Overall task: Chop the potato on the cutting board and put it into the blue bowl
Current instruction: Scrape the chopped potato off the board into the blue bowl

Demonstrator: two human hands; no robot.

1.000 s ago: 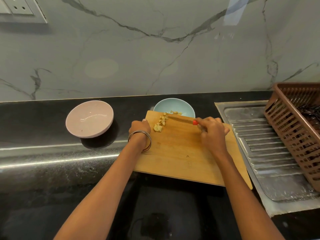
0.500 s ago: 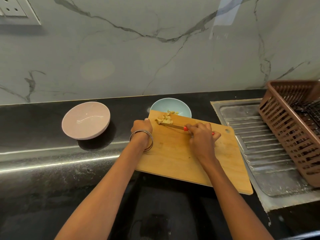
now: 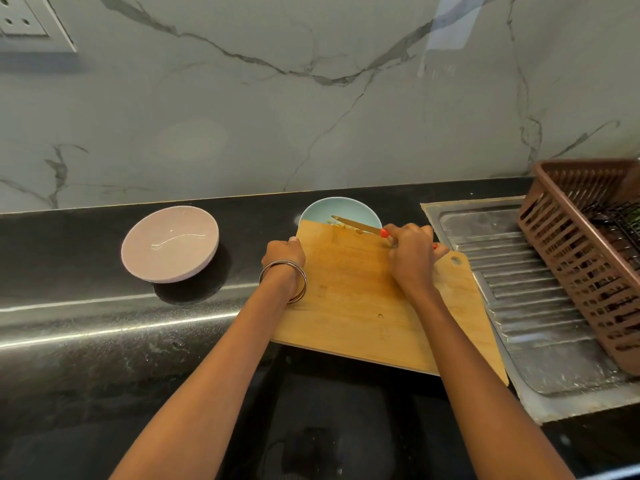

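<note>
Left hand [image 3: 284, 251] grips cutting board [image 3: 363, 306] edge; right hand [image 3: 412, 254] holds knife [image 3: 356, 226] over blue bowl [image 3: 322, 209] at 12 o'clock.

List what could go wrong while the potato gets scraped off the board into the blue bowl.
1. The cutting board overlaps the blue bowl; pushing it could tip or shift the bowl.
2. The knife in the right hand may flick potato bits onto the counter.
3. The left hand grips the board edge near the blade's path.
</note>
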